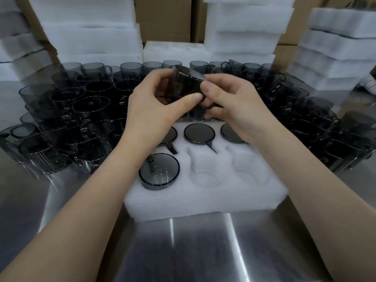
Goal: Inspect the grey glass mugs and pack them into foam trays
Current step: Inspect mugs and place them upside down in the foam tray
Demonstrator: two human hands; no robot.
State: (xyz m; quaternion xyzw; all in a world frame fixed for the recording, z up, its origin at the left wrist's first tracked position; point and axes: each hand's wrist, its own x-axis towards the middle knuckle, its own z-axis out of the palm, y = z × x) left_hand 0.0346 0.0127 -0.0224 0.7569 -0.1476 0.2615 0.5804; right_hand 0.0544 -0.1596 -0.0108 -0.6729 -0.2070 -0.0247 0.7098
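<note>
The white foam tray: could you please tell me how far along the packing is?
Four grey glass mugs already sit in the white foam tray. A fifth mug is gripped by the left hand and right hand. Two front pockets are empty; many loose mugs wait alongside.

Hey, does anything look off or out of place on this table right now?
Nothing looks broken or spilled. One back mug leans askew on the upright ones, and a far-right mug lies tilted on the pile.

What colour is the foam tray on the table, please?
The foam tray is white, clearest in the head view.
</note>
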